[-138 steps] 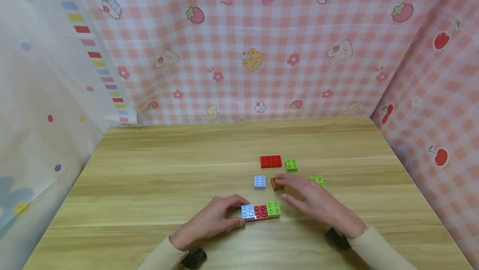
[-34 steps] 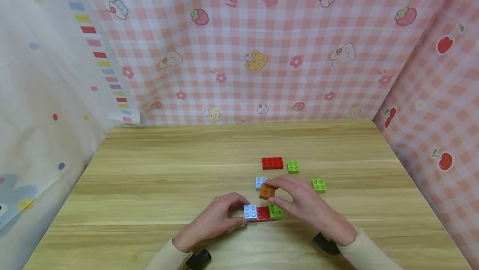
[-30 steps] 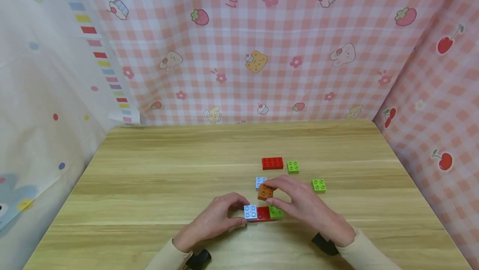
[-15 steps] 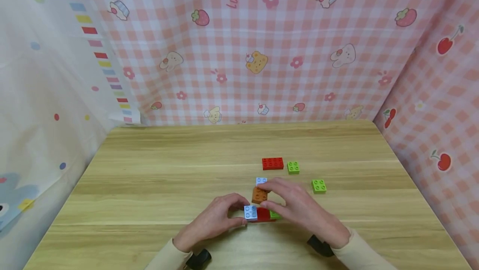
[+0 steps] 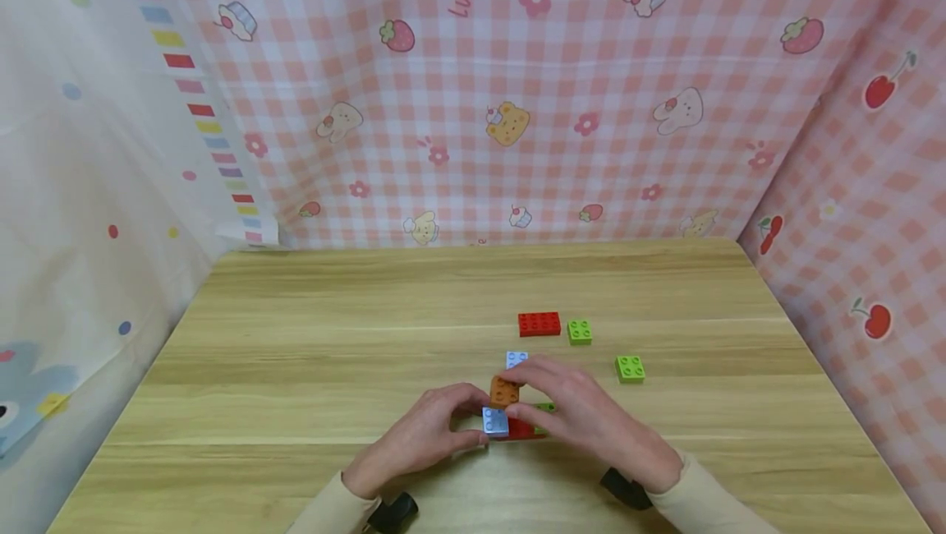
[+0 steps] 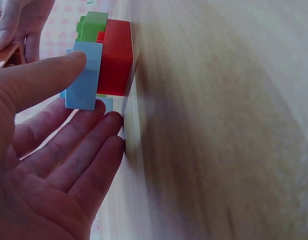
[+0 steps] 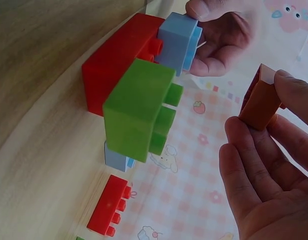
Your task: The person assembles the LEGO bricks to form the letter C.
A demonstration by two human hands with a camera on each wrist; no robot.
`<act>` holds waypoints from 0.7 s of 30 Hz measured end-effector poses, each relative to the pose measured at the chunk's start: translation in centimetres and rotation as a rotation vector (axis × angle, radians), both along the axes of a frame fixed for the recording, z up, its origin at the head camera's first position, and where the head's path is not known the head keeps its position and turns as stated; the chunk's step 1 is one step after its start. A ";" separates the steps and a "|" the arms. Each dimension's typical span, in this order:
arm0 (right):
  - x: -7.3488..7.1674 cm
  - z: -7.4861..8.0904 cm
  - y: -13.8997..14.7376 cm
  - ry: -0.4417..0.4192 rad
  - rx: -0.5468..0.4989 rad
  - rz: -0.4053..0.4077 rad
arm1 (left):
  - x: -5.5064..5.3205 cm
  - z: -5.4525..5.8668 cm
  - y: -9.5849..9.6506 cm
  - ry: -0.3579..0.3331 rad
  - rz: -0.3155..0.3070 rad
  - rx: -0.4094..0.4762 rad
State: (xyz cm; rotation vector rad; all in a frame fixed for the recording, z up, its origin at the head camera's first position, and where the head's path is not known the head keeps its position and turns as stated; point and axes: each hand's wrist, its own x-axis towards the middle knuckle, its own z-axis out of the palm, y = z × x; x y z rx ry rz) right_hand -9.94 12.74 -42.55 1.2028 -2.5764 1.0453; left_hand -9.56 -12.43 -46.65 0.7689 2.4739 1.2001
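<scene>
On the table a long red toy brick (image 7: 116,55) carries a light blue brick (image 5: 494,421) at its left end and a green brick (image 7: 136,105) at its right end. My left hand (image 5: 424,431) grips the light blue brick, thumb on the near side and fingers on the far side. Between thumb and fingers my right hand (image 5: 584,407) pinches an orange-brown brick (image 5: 505,392), held in the air above the light blue one. In the right wrist view, a gap shows between the orange-brown brick and the bricks below. The right hand partly hides the green brick in the head view.
Just beyond the hands lies a second light blue brick (image 5: 516,360), partly covered by the right hand. Farther back are another red brick (image 5: 539,324) and a small green brick (image 5: 580,332). One more green brick (image 5: 631,369) lies to the right. Patterned curtains (image 5: 473,90) enclose the wooden table.
My right hand picked up the orange-brown brick from the table and carried it left, from near the green end to over the light blue brick. The left hand has kept its hold.
</scene>
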 end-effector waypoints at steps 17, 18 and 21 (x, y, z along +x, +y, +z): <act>0.1 -0.6 -0.5 -0.072 0.059 0.023 | 0.0 0.0 0.1 0.018 0.003 -0.005; 0.1 -0.6 -0.5 -0.072 0.061 0.025 | 0.0 0.0 0.1 0.018 0.003 -0.005; 0.0 -0.8 -0.5 -0.076 0.071 0.027 | 0.1 0.0 0.1 0.018 0.000 -0.002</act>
